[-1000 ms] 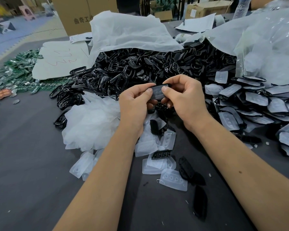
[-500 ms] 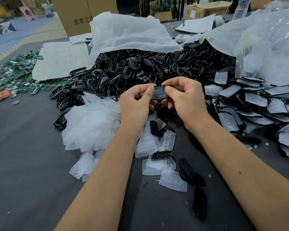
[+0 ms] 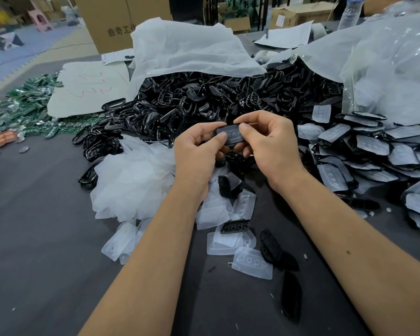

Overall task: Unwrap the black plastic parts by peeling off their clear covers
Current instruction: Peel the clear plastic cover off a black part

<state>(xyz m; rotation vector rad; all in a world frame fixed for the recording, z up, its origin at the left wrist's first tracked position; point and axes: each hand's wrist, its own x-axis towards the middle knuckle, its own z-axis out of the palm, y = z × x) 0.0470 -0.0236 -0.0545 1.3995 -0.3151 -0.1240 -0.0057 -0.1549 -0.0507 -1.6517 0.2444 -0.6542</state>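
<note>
Hands, left (image 3: 199, 146) and right (image 3: 264, 139), pinch 1 covered black plastic part (image 3: 230, 134); peeled clear plastic covers (image 3: 251, 263) lie below, many wrapped black parts (image 3: 374, 146) remain.

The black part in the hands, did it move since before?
No. The black part, pinched by both hands, sits at the same spot before the black pile.

We see a dark grey counter (image 3: 34, 238) under a heap of glossy black plastic frames (image 3: 192, 105). The part (image 3: 230, 135) between our hands is black beneath a milky clear cover marked with a row of round dimples. Loose covers (image 3: 252, 263) lie frosted white. A translucent white bag (image 3: 187, 49) drapes the heap. At the left, green circuit boards (image 3: 27, 103) lie beside a white sheet (image 3: 87, 90) with red scribbles. The cardboard box (image 3: 107, 20) is brown with dark printed characters.
</note>
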